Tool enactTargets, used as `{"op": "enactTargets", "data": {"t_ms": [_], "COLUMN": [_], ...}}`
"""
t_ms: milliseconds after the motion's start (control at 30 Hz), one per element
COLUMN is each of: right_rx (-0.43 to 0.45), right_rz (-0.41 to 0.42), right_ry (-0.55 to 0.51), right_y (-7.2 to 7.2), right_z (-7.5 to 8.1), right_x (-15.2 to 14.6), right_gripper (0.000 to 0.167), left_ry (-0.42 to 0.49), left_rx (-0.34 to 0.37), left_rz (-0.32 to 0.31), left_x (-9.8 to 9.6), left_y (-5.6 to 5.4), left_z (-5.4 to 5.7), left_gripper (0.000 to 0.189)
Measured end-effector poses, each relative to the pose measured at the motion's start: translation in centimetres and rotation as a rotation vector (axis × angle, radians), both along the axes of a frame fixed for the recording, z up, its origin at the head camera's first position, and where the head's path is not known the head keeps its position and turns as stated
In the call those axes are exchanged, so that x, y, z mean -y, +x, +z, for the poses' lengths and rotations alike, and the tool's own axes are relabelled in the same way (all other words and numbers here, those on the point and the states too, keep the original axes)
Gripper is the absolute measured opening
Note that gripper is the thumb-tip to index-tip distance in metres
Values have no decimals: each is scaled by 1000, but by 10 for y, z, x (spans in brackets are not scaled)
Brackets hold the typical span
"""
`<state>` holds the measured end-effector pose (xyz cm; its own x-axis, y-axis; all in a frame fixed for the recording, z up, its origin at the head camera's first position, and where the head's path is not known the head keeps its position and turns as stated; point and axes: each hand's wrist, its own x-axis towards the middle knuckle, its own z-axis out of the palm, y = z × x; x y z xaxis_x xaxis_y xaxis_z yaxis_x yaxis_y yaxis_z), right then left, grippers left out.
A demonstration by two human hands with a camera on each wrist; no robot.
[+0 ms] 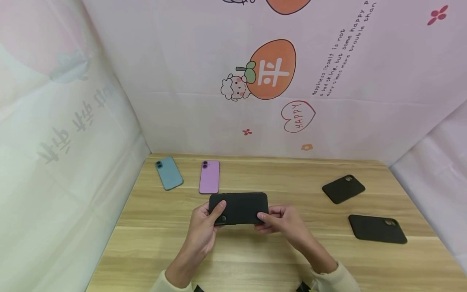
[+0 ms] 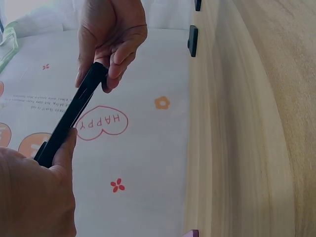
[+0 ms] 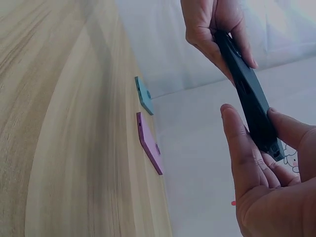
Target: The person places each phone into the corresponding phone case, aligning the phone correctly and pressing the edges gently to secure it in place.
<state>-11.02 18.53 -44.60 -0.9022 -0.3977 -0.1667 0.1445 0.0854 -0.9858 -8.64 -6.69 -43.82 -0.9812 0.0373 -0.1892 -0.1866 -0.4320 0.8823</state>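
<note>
Both hands hold a phone in a black case (image 1: 240, 209) sideways above the table, with its camera corner at the lower left in the head view. My left hand (image 1: 202, 227) grips the left end, thumb lying across the back near the camera. At the other end, my right hand (image 1: 286, 222) pinches the lower right corner between thumb and fingers. The left wrist view catches the cased phone (image 2: 74, 111) edge-on and tilted. From the right wrist, its long edge (image 3: 249, 94) shows a cutout along the side. The screen side is turned away from the head camera.
At the back left of the wooden table (image 1: 233, 259) lie a blue phone (image 1: 170, 174) and a purple phone (image 1: 209, 177), backs up. On the right lie two black phone cases (image 1: 343, 189), the nearer case (image 1: 377, 229) close to the table's right edge. Printed white cloth (image 1: 182, 101) hangs behind.
</note>
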Motion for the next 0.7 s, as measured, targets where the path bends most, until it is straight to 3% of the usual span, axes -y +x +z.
{"op": "enactTargets", "data": {"t_ms": [700], "right_rx": [-23], "right_rz": [28], "right_ry": [-5], "right_y": [4], "right_z": [2], "right_x": [3], "right_gripper": [34], "left_ry": [11], "left_rx": [14], "left_rz": [7], "left_x": [2], "left_y": [2], "left_z": [2], "left_gripper": [46]}}
